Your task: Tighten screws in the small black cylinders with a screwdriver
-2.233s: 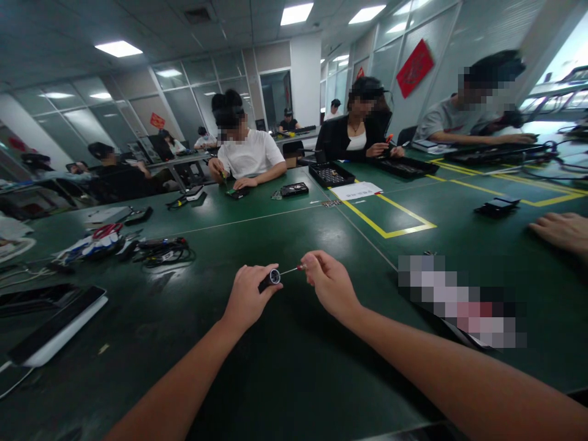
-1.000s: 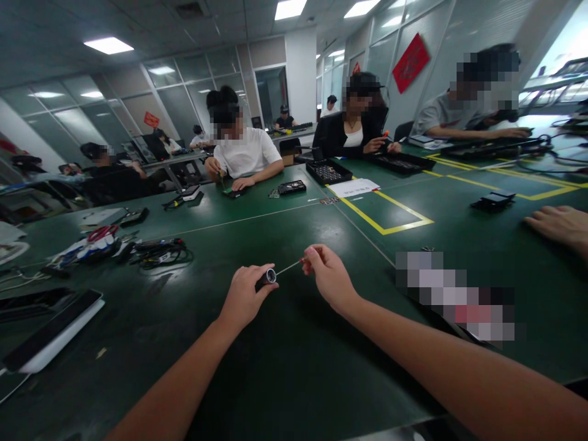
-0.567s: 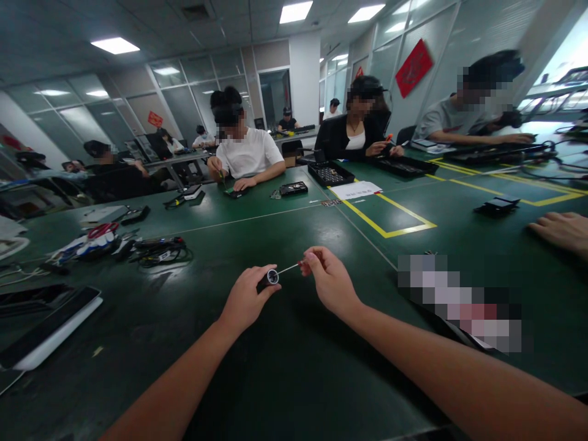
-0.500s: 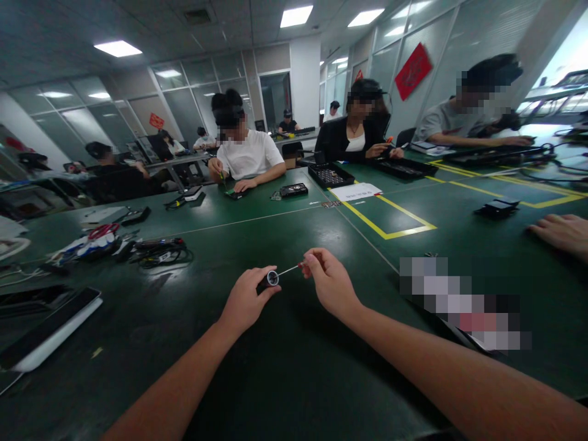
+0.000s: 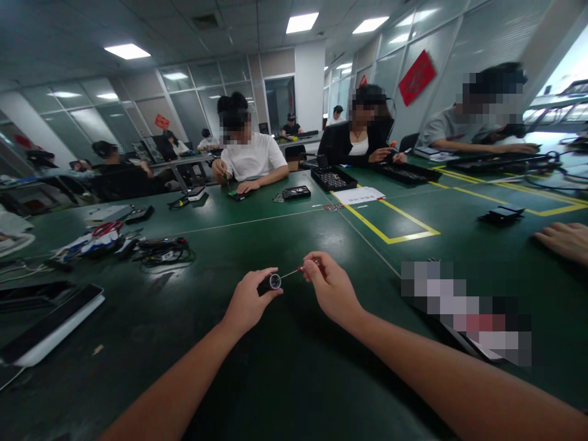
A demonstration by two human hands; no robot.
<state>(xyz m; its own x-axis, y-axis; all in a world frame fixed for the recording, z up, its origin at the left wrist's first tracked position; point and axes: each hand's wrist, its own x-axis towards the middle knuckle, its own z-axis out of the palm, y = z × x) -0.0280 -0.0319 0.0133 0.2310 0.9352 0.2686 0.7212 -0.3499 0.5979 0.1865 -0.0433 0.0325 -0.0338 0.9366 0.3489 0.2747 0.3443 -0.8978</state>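
Observation:
My left hand [image 5: 248,300] is closed round a small black cylinder [image 5: 274,282], whose pale-rimmed round end faces me and to the right. Thumb and fingers grip it from both sides. In my right hand [image 5: 333,285] is a thin screwdriver [image 5: 290,273] with a metal shaft and a red part by the fingers; most of its handle is hidden. The shaft points left, and its tip is at the cylinder's open end; how far inside I cannot tell. Both hands are above the green tabletop [image 5: 257,380].
Bundled cables [image 5: 165,251] and a black-and-white flat device [image 5: 55,331] lie to the left. A blurred-out object [image 5: 463,312] lies right of my arm, and another person's hand [image 5: 563,239] rests beyond it. Co-workers sit across the table near a black parts tray [image 5: 334,179].
The view has shifted slightly, so everything sits a little lower and to the right. Both hands keep their grips, and the screwdriver stays at the cylinder's end.

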